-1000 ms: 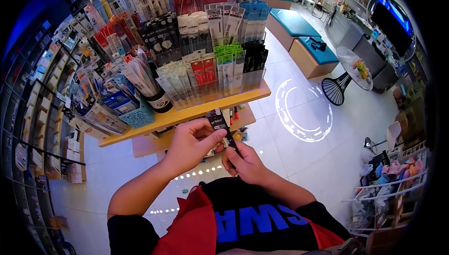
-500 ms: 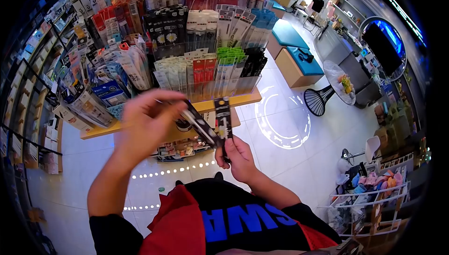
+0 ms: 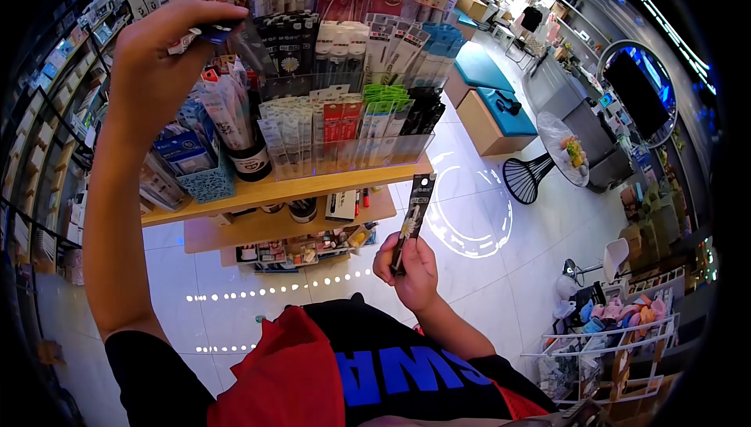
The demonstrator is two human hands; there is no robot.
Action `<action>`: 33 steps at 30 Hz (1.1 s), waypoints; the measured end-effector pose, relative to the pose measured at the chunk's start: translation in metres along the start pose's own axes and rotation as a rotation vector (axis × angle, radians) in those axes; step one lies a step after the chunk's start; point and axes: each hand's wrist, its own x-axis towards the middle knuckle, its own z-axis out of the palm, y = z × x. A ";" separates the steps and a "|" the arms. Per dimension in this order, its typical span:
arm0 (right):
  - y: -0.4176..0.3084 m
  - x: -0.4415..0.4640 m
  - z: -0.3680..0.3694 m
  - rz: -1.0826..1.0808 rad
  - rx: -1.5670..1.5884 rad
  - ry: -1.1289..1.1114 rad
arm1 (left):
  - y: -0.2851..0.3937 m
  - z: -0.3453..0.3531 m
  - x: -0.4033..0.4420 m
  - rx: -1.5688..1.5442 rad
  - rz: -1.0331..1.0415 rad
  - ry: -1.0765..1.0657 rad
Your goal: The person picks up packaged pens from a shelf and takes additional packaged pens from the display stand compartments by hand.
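My left hand (image 3: 156, 63) is raised over the left part of the display, its fingers closed on a narrow dark packet (image 3: 215, 33) beside the black daisy packets (image 3: 288, 47). Lower and to the right, my right hand (image 3: 408, 266) grips the bottom end of another slim black packet (image 3: 417, 204) with a hang hole at its top. That packet stands nearly upright in front of the wooden shelf edge (image 3: 313, 186). Red packets (image 3: 342, 120) and green-topped packets (image 3: 383, 106) fill a clear rack on the shelf.
A blue patterned basket (image 3: 210, 180) and a dark cup (image 3: 249, 162) stand on the shelf. Lower shelves (image 3: 328, 227) hold small goods. To the right are teal-topped benches (image 3: 486, 106), a black wire-based table (image 3: 526, 179) and a white rack (image 3: 618, 333) of colourful items.
My left hand has moved up and left to the display with one dark packet, away from my right hand. My right hand has shifted slightly right, still holding the other packet.
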 end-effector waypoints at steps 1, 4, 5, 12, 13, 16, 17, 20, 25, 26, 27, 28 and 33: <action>-0.001 -0.001 -0.001 -0.004 0.002 0.002 | 0.002 0.001 0.003 0.013 0.034 -0.027; -0.002 -0.004 -0.004 -0.010 0.007 0.014 | 0.002 0.008 0.006 0.045 0.123 -0.058; -0.002 -0.005 -0.005 -0.012 0.009 0.019 | 0.001 0.010 0.007 0.055 0.151 -0.060; -0.004 -0.010 -0.009 -0.021 0.010 0.019 | 0.002 0.015 0.016 0.080 0.137 -0.025; -0.005 -0.010 -0.009 -0.022 0.006 0.015 | 0.002 0.016 0.015 0.072 0.114 -0.016; -0.005 -0.012 -0.010 -0.021 -0.003 0.008 | -0.001 0.020 0.013 -0.003 0.024 0.017; -0.005 -0.013 -0.011 -0.020 -0.006 0.007 | -0.003 0.021 0.012 -0.036 -0.009 0.028; -0.004 -0.014 -0.011 -0.022 -0.008 -0.008 | -0.008 0.020 0.011 -0.116 -0.181 -0.021; -0.003 -0.017 -0.012 -0.010 -0.009 -0.003 | -0.038 0.018 0.013 -0.284 -0.216 -0.078; -0.003 -0.017 -0.012 -0.004 -0.007 -0.004 | -0.042 0.018 0.014 -0.292 -0.211 -0.094; -0.004 -0.017 -0.012 -0.001 -0.008 -0.001 | -0.042 0.017 0.018 -0.278 -0.156 -0.117; -0.004 -0.017 -0.012 0.003 -0.009 0.001 | -0.042 0.015 0.023 -0.265 -0.101 -0.141; -0.001 -0.018 -0.012 0.016 0.004 -0.007 | -0.026 0.014 0.043 -0.217 -0.066 -0.237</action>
